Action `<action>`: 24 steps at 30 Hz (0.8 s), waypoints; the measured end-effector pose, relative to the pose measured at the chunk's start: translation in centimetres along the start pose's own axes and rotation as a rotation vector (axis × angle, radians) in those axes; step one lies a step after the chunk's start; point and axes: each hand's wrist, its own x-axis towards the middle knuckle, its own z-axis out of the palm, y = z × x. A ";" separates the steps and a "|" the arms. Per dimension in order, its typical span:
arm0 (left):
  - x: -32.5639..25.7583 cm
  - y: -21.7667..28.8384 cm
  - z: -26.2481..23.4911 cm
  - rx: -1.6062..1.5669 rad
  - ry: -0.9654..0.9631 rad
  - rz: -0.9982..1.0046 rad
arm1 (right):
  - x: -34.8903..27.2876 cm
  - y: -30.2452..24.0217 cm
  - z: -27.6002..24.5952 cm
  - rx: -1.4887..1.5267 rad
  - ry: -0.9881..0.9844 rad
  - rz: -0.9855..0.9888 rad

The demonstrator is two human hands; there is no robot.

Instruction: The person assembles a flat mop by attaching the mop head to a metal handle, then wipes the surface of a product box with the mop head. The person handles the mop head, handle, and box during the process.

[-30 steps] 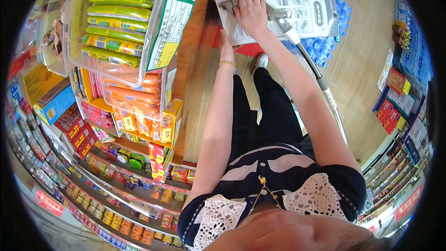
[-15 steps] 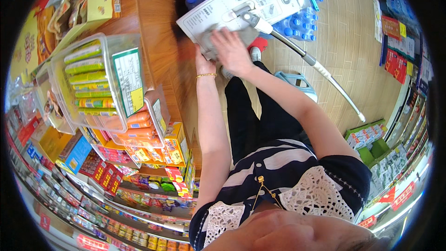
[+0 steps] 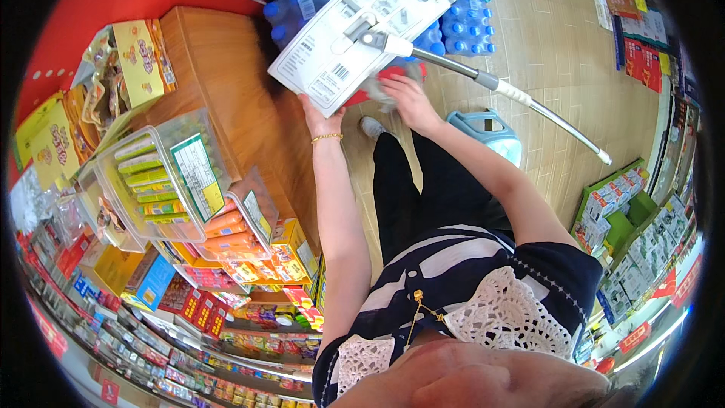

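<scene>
A packaged flat mop (image 3: 332, 45) slants across the upper middle, its large white card facing up. From the card, the mop's silver and white pole (image 3: 536, 108) runs toward the right. My left hand (image 3: 322, 115) is closed on the card's near corner, with part of the fingers hidden beneath it. Just right of the card, my right hand (image 3: 414, 104) has its fingers curled over a grey cloth (image 3: 393, 89), which hangs clear of the printed face. A red thing behind the cloth is too covered to name.
Shrink-wrapped packs of blue-capped bottles (image 3: 467, 26) stand beyond the mop. A wooden counter (image 3: 226, 83) borders my left side, with clear tubs of snacks (image 3: 158, 181) beside it. On the tiled floor sits a light-blue plastic thing (image 3: 483, 130). A green display box (image 3: 619, 219) lies at right.
My right hand and the grey cloth have come off the card's face to its right side, uncovering the print. The mop package has shifted slightly left with my left hand.
</scene>
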 end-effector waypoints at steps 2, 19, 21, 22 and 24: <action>-0.3 0.1 0.2 0.027 0.035 -0.002 | -5.2 1.7 -0.9 0.072 0.227 0.331; -5.2 -1.0 7.5 1.267 0.400 1.395 | -0.4 -0.7 -20.3 1.969 1.032 0.508; -10.8 -1.7 13.8 1.235 -0.140 1.558 | 2.6 -4.4 -22.6 1.873 0.989 0.480; -13.0 -1.5 15.2 1.157 -0.291 1.547 | 4.3 -5.9 -22.8 1.763 0.804 0.443; -18.1 0.1 17.6 1.185 -0.416 1.550 | 7.6 -7.2 -20.3 1.821 0.712 0.325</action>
